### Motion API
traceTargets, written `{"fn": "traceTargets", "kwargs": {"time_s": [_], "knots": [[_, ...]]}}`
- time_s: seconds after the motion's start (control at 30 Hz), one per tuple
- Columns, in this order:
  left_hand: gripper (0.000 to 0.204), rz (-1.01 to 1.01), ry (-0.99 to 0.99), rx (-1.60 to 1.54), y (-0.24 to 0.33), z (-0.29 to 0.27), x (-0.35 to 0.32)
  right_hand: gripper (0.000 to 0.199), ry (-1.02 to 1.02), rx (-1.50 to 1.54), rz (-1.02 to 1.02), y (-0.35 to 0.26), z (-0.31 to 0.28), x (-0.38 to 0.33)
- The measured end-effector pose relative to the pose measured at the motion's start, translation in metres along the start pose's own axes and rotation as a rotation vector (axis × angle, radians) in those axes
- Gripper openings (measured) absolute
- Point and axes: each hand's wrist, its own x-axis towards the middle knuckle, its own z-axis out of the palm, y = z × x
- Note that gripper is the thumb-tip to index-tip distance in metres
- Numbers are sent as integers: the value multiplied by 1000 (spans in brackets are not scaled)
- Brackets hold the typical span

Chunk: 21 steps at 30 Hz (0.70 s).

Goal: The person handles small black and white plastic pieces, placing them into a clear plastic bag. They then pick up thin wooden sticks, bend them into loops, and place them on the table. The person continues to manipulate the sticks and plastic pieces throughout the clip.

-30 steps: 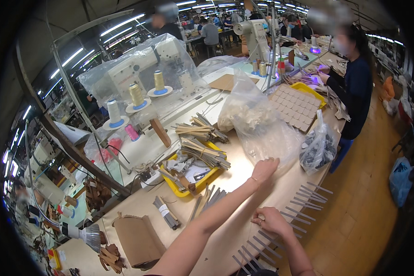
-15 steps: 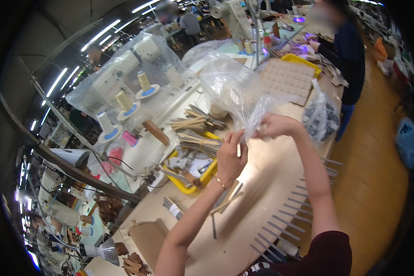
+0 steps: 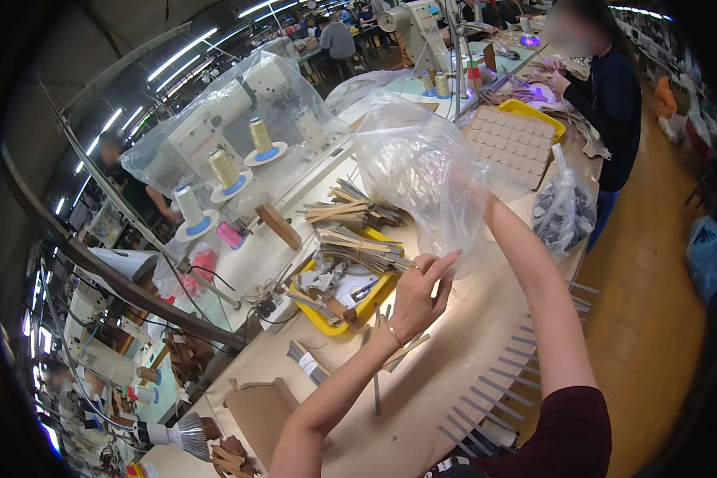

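Observation:
A clear plastic bag (image 3: pixel 410 163) stands opened out on the table, its mouth toward me. My right hand (image 3: pixel 472 191) is inside it, blurred by the film, so its fingers and anything in them cannot be made out. At the bag's near edge, my left hand (image 3: pixel 422 299) has its fingers closed on the loose film. Just left of that hand sits a yellow tray (image 3: pixel 327 325) with bundles of thin grey and tan strips (image 3: pixel 358 248), scraps and a pen. More strips (image 3: pixel 402 354) lie on the table under my left wrist.
Grey strips (image 3: pixel 494 390) stick out along the table's right edge. A tied bag of dark pieces (image 3: pixel 564 211) and a board of round-cornered pieces (image 3: pixel 510 139) stand beyond my right arm. Plastic-covered sewing machine (image 3: pixel 231 119) and thread cones (image 3: pixel 260 137) at left. A co-worker (image 3: pixel 613 103) works at far right.
The bag's gathered neck, held by both hands before, has spread open. My right hand has gone into the bag; my left hand has shifted slightly down and right, at its edge.

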Motion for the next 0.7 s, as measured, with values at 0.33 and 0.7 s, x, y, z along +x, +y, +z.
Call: {"fn": "traceTargets", "kwargs": {"time_s": [0.33, 0.7], "knots": [[20, -417, 257, -93, -35, -34, 10, 41, 5, -167, -175, 8, -3, -46], [37, -687, 727, -405, -51, -41, 23, 68, -16, 177, 256, -58, -135, -209]]}}
